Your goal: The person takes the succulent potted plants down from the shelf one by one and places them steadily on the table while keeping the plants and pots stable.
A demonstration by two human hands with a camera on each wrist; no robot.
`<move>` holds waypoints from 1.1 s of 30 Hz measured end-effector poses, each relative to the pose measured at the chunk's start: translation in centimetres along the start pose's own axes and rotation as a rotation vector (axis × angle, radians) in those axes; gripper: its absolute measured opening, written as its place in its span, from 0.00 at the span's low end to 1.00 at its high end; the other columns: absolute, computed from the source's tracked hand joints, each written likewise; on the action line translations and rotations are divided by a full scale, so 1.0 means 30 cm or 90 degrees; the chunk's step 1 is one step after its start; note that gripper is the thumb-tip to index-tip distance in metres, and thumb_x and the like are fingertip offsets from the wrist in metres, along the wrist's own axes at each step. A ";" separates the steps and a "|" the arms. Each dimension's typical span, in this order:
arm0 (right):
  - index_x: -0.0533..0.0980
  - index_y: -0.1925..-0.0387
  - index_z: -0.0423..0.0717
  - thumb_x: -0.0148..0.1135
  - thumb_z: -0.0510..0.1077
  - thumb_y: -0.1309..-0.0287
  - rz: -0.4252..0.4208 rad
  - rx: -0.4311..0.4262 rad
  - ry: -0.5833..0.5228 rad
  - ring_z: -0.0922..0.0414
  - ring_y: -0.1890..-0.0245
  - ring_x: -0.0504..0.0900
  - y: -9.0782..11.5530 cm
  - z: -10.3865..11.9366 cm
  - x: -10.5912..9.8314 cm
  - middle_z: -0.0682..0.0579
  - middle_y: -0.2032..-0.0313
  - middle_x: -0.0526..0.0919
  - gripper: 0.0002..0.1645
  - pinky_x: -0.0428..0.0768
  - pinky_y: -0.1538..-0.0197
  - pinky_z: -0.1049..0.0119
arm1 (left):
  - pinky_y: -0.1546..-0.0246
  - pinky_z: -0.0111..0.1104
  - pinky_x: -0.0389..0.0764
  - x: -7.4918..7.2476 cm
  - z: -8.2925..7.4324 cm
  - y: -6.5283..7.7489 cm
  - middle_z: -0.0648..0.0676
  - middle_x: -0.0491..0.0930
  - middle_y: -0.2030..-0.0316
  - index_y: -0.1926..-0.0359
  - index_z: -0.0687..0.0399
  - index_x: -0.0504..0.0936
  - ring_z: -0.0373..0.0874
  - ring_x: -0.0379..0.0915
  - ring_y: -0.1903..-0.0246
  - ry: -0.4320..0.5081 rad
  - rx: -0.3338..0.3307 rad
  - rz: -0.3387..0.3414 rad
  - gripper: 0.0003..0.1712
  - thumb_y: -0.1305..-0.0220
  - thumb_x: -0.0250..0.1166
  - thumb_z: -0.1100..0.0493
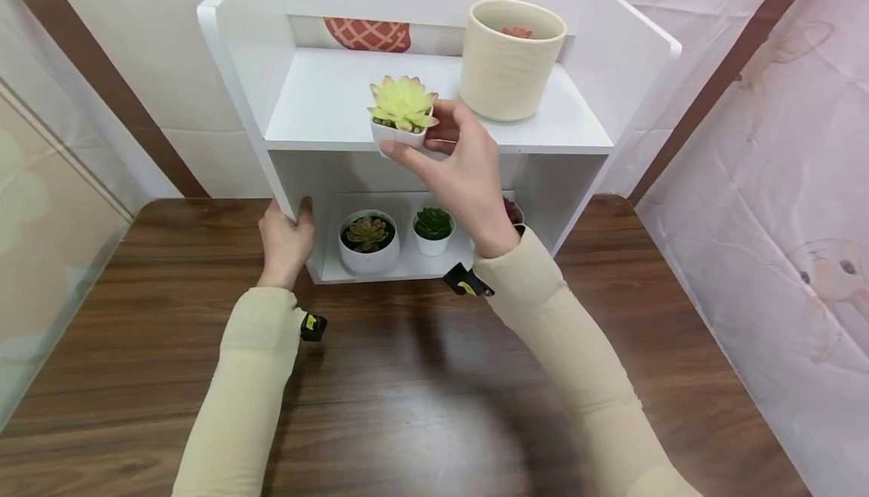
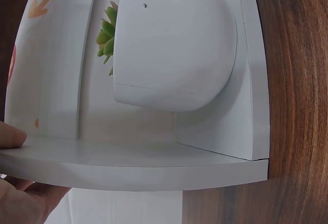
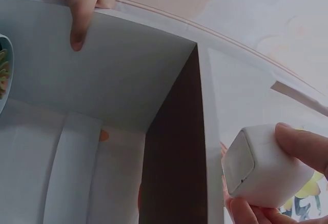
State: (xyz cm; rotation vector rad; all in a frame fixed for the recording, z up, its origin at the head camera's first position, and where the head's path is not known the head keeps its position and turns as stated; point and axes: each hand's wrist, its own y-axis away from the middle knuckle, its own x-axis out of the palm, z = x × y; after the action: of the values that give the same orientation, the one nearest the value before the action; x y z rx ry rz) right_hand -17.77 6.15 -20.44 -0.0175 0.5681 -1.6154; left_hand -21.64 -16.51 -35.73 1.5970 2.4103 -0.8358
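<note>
A small white square pot with a yellow-green succulent (image 1: 403, 105) is pinched between the thumb and fingers of my right hand (image 1: 468, 165). It overlaps the front edge of the upper board in the head view; the right wrist view shows the pot's flat base (image 3: 240, 163). My left hand (image 1: 285, 244) grips the left side panel of the white shelf (image 1: 292, 148), thumb on the inner face and fingers outside. Closest to that hand, on the lower board, is a round white pot with a succulent (image 1: 370, 259). The left wrist view shows its side large.
A tall cream pot (image 1: 509, 67) stands on the upper board's right, something reddish inside. Below are a small white pot with a dark green succulent (image 1: 432, 244) and a dark red plant (image 1: 511, 210), partly hidden by my right wrist. The shelf stands on a wooden table (image 1: 380, 391).
</note>
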 end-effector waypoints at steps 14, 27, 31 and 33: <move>0.72 0.45 0.41 0.76 0.44 0.56 0.001 -0.066 -0.008 0.58 0.55 0.81 0.150 -0.073 -0.045 0.48 0.51 0.81 0.35 0.78 0.49 0.72 | 0.49 0.58 0.74 -0.001 0.004 0.000 0.74 0.76 0.47 0.42 0.73 0.71 0.69 0.74 0.48 0.001 0.009 -0.008 0.22 0.32 0.52 0.61; 0.72 0.45 0.42 0.77 0.44 0.56 0.020 0.033 0.024 0.56 0.54 0.81 0.276 -0.236 -0.001 0.48 0.52 0.80 0.35 0.78 0.47 0.69 | 0.48 0.58 0.74 0.000 -0.003 -0.001 0.74 0.75 0.47 0.42 0.73 0.71 0.68 0.73 0.47 0.009 -0.004 0.001 0.23 0.31 0.52 0.60; 0.72 0.46 0.40 0.77 0.43 0.57 0.019 0.052 0.026 0.53 0.54 0.81 0.299 -0.277 0.022 0.45 0.53 0.81 0.35 0.78 0.48 0.67 | 0.47 0.57 0.74 0.002 -0.003 -0.001 0.73 0.75 0.46 0.42 0.72 0.71 0.67 0.73 0.47 0.007 -0.009 0.002 0.23 0.31 0.52 0.60; 0.72 0.47 0.39 0.77 0.43 0.58 0.019 0.056 0.030 0.52 0.54 0.81 0.309 -0.295 0.034 0.44 0.53 0.81 0.35 0.79 0.48 0.66 | 0.47 0.57 0.73 0.004 -0.002 0.000 0.73 0.75 0.46 0.41 0.72 0.71 0.67 0.73 0.46 0.007 -0.009 0.003 0.23 0.31 0.52 0.60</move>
State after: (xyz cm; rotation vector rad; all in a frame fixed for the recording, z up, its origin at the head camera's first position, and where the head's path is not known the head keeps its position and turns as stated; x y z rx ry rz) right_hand -12.31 8.10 -31.89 0.0935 0.5307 -1.6135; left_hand -21.67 -16.36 -35.73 1.6059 2.4129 -0.8095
